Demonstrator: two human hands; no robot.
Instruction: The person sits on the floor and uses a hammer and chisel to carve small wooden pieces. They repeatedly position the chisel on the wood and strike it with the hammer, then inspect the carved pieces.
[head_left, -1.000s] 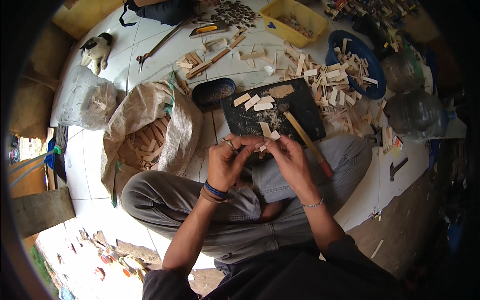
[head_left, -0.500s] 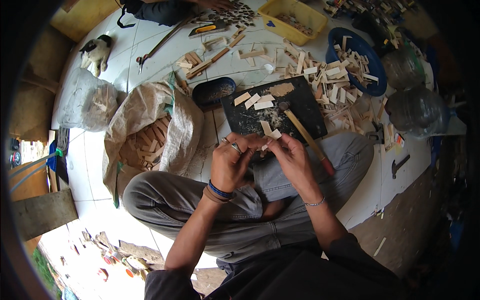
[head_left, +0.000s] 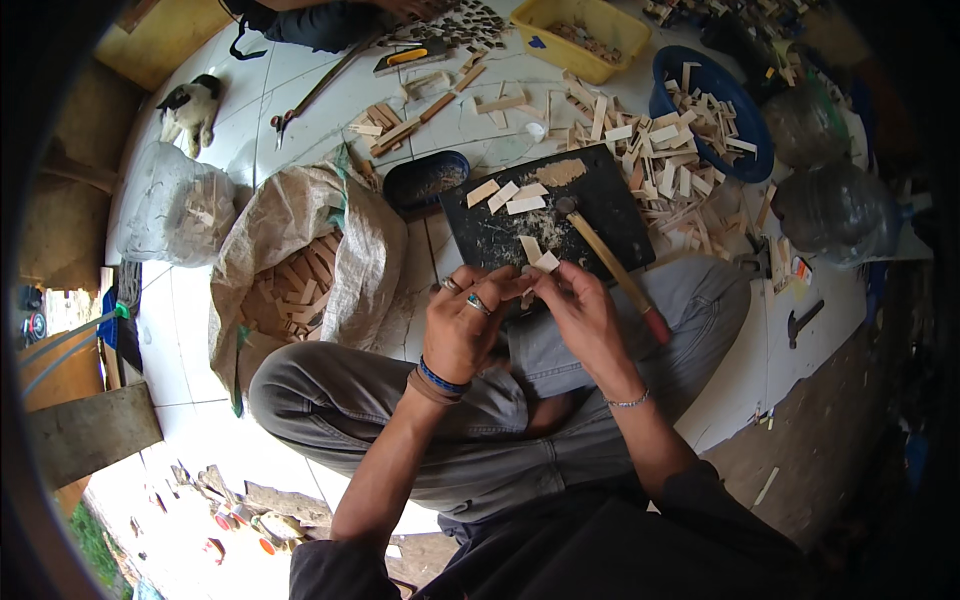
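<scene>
I sit cross-legged on a white tiled floor. My left hand [head_left: 466,325], with rings and wrist bands, and my right hand [head_left: 580,315] meet above my lap and together pinch a small pale wood piece [head_left: 545,262]. Just beyond them lies a black slab [head_left: 600,200] with several small wood pieces [head_left: 505,195] on it. A hammer with a wooden handle [head_left: 612,268] rests across the slab and my right knee.
An open woven sack [head_left: 300,270] of wood strips lies to my left. A dark oval dish [head_left: 425,180], a blue basin [head_left: 715,110] of wood pieces, a yellow tub [head_left: 585,35], clear jugs [head_left: 835,205], scissors [head_left: 300,105], a cat [head_left: 190,105] and another person's arm [head_left: 330,15] surround me.
Both hands stay together over my lap, fingers shifting slightly on the small wood piece. The view has drifted a little; nothing else moved.
</scene>
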